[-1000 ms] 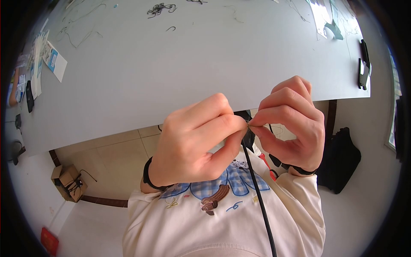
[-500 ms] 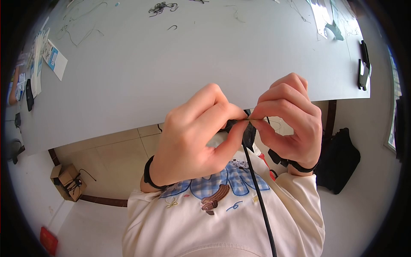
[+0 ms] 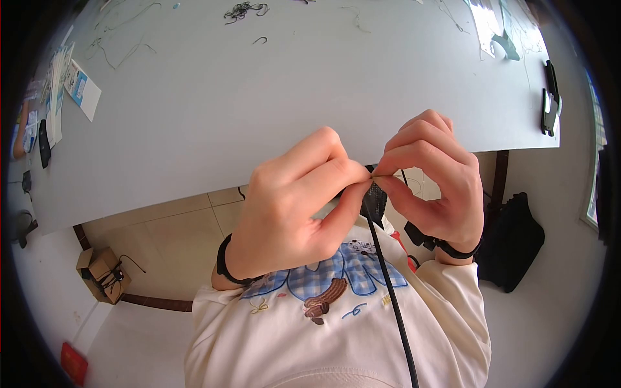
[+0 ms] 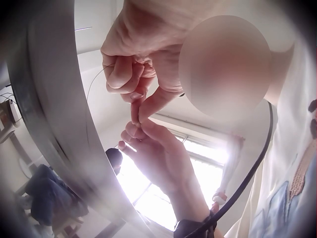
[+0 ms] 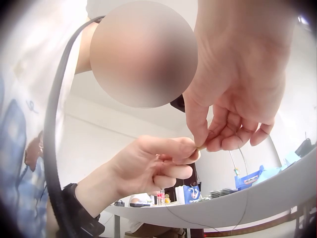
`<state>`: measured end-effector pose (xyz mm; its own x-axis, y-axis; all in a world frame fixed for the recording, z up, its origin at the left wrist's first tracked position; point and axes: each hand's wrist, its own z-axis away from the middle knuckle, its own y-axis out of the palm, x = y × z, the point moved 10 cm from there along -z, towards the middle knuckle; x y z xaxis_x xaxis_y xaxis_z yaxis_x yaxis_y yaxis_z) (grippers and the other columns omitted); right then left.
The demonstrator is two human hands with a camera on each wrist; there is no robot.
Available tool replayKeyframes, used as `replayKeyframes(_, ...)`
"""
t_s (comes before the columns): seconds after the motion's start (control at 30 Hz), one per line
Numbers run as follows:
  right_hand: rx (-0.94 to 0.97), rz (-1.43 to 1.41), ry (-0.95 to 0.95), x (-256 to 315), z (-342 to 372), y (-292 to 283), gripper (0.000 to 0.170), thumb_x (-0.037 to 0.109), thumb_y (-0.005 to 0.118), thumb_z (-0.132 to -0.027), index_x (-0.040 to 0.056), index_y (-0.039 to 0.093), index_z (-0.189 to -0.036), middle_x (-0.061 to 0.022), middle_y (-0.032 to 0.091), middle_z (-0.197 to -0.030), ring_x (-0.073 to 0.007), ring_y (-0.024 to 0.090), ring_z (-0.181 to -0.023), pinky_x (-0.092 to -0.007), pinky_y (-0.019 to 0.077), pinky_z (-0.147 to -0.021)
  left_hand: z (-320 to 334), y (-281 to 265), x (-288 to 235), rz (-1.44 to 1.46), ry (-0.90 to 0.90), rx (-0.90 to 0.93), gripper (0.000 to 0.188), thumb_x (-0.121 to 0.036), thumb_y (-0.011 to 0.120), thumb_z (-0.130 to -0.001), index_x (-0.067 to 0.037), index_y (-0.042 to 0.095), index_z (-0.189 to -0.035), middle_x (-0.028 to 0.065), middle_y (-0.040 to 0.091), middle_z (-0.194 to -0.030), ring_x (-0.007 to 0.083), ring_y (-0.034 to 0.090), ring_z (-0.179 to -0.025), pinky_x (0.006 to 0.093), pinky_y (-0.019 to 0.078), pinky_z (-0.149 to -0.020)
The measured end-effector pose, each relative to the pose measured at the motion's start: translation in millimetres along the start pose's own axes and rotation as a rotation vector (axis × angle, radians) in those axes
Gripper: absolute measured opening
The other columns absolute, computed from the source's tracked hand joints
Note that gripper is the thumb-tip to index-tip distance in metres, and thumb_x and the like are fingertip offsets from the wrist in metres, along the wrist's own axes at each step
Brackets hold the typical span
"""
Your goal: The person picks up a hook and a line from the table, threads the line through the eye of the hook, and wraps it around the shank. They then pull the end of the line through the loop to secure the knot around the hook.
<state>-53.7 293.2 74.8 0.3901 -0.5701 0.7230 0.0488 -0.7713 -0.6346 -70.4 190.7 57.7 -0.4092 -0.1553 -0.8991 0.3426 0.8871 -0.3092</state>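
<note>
In front of the chest, both hands meet at the fingertips, just past the table's near edge. My left hand [image 3: 294,200] pinches a thin thread [image 4: 89,88] between thumb and index finger. Opposite it, the right hand [image 3: 436,184] pinches at the same spot with thumb and forefinger, its other fingers bent. A tiny yellowish bit [image 5: 199,148] of the thread shows between the fingertips in the right wrist view; the rest of that spot is covered by fingers. Loose thread trails away from the hands in both wrist views.
On the grey table [image 3: 194,123] lie a dark tangle of cord [image 3: 244,11], a small hook-shaped piece [image 3: 260,40] and loose strands. Cards [image 3: 83,90] lie at the left edge, a black object [image 3: 550,110] at the right. A black cable [image 3: 391,291] runs down the shirt.
Both hands have shifted slightly up and left together. The left thumb has come up to the index fingertip, and the hands keep their pinch.
</note>
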Motion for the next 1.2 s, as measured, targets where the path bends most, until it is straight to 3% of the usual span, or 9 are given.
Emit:
replayKeyframes(0.07, 0.021, -0.026, 0.011, -1, 1, 4, 0.023, -0.004, 0.064, -0.054, 0.0021, 0.060, -0.076, -0.0039, 0.054, -0.070, -0.0181, 0.051, -0.067, -0.0288, 0.0379, -0.066, 0, 0, 0, -0.001, 0.000, -0.002, 0.018, 0.013, 0.060, -0.058, -0.001, 0.060, -0.069, 0.0029, 0.048, -0.063, 0.0098, 0.041, -0.050, 0.0217, 0.0303, -0.044)
replayKeyframes(0.13, -0.090, -0.211, 0.246, -19, 8, 3, 0.020, -0.004, 0.063, -0.065, -0.0013, 0.059, -0.084, -0.0040, 0.054, -0.070, -0.0138, 0.051, -0.065, -0.0242, 0.0382, -0.060, 0, 0, 0, 0.018, 0.007, 0.005, 0.019, 0.013, 0.057, -0.057, -0.001, 0.060, -0.069, 0.0034, 0.048, -0.062, 0.0100, 0.041, -0.050, 0.0220, 0.0303, -0.044)
replayKeyframes(0.23, -0.057, -0.343, 0.417, -30, 18, 4, 0.016, -0.001, 0.061, -0.073, -0.0039, 0.058, -0.089, -0.0032, 0.052, -0.068, -0.0088, 0.048, -0.060, -0.0200, 0.0347, -0.052, 0, -1, 0, 0.018, 0.013, 0.010, 0.018, 0.013, 0.055, -0.058, -0.001, 0.060, -0.069, 0.0037, 0.048, -0.062, 0.0098, 0.041, -0.049, 0.0219, 0.0299, -0.043)
replayKeyframes(0.33, 0.039, -0.245, 0.542, -38, 26, 3, 0.013, 0.000, 0.065, -0.074, 0.0015, 0.059, -0.085, -0.0015, 0.051, -0.064, -0.0072, 0.042, -0.050, -0.0217, 0.0311, -0.044, 0, -1, 0, 0.018, 0.024, 0.005, 0.017, 0.013, 0.055, -0.058, -0.001, 0.060, -0.068, 0.0040, 0.049, -0.062, 0.0098, 0.041, -0.049, 0.0220, 0.0297, -0.043)
replayKeyframes(0.47, 0.016, -0.162, 0.507, -29, 20, -2, 0.011, -0.001, 0.066, -0.072, 0.0032, 0.060, -0.080, 0.0003, 0.048, -0.060, -0.0061, 0.037, -0.049, -0.0228, 0.0262, -0.042, 0, -1, 0, 0.003, 0.014, 0.008, 0.017, 0.013, 0.055, -0.058, 0.000, 0.059, -0.068, 0.0040, 0.049, -0.061, 0.0099, 0.040, -0.049, 0.0221, 0.0297, -0.043)
replayKeyframes(0.53, -0.095, -0.118, 0.470, -24, 18, -12, 0.008, 0.000, 0.066, -0.067, -0.0011, 0.061, -0.073, 0.0014, 0.040, -0.060, -0.0037, 0.028, -0.049, -0.0221, 0.0174, -0.045, 0, -2, 0, -0.011, 0.012, 0.007, 0.017, 0.013, 0.056, -0.058, 0.000, 0.059, -0.068, 0.0039, 0.049, -0.061, 0.0102, 0.041, -0.048, 0.0224, 0.0299, -0.043)
replayKeyframes(0.83, -0.156, -0.055, 0.323, -9, 17, -20, 0.013, 0.001, 0.067, -0.055, 0.0009, 0.063, -0.068, 0.0022, 0.037, -0.058, -0.0065, 0.026, -0.049, -0.0232, 0.0165, -0.046, 2, 1, -1, -0.066, 0.031, 0.030, 0.018, 0.014, 0.057, -0.057, 0.000, 0.059, -0.068, 0.0041, 0.048, -0.061, 0.0113, 0.043, -0.049, 0.0228, 0.0319, -0.043)
replayKeyframes(1.07, -0.159, -0.096, 0.376, -20, 14, -16, 0.014, -0.001, 0.064, -0.058, -0.0001, 0.061, -0.071, 0.0021, 0.037, -0.059, -0.0061, 0.025, -0.050, -0.0233, 0.0166, -0.046, 5, 6, -9, -0.082, 0.100, 0.068, 0.021, 0.015, 0.057, -0.054, -0.001, 0.060, -0.068, 0.0041, 0.048, -0.061, 0.0128, 0.044, -0.048, 0.0240, 0.0315, -0.042)
replayKeyframes(1.2, -0.121, -0.119, 0.264, -23, 9, -10, 0.012, -0.003, 0.062, -0.063, 0.0015, 0.058, -0.073, 0.0013, 0.040, -0.059, -0.0067, 0.028, -0.048, -0.0238, 0.0192, -0.045, 6, 2, -13, -0.087, 0.136, 0.046, 0.021, 0.015, 0.057, -0.053, 0.000, 0.060, -0.068, 0.0040, 0.048, -0.061, 0.0130, 0.044, -0.048, 0.0242, 0.0308, -0.041)
